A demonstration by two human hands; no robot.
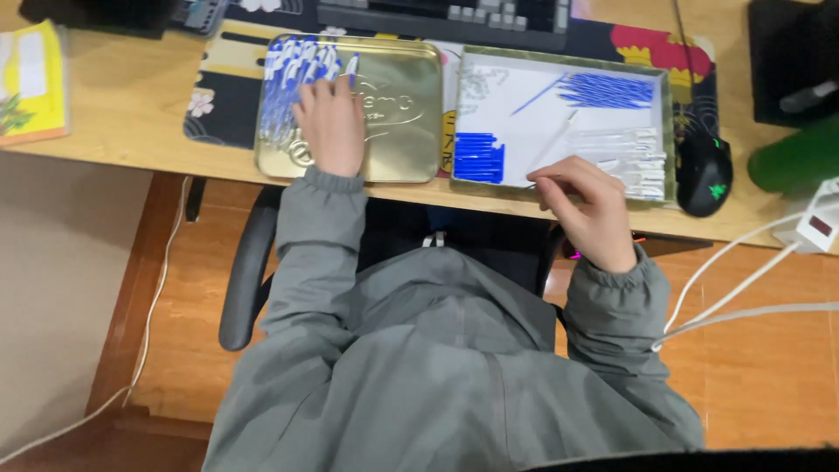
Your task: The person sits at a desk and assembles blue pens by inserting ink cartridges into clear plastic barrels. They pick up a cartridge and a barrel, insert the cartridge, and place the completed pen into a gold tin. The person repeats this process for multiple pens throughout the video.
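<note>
My left hand [329, 125] lies palm down on the gold metal tray [402, 131]. Its fingers rest over a heap of blue-and-white pens [293, 74] and hold one blue-capped pen [352, 68] at the heap's right edge. My right hand [587, 210] is at the front edge of the white-lined tray [524, 96], thumb and finger pinched on the near end of a thin pale pen tube [555, 144]. That tray holds a block of blue caps [479, 158], a pile of blue refills [607, 89] and clear barrels [625, 153].
Both trays sit on a patterned desk mat [218, 105] on a wooden desk. A keyboard [446, 16] is behind them, a black mouse [704, 175] to the right, and a yellow book [31, 83] far left. White cables [743, 297] hang at right, with a chair armrest [245, 280] below.
</note>
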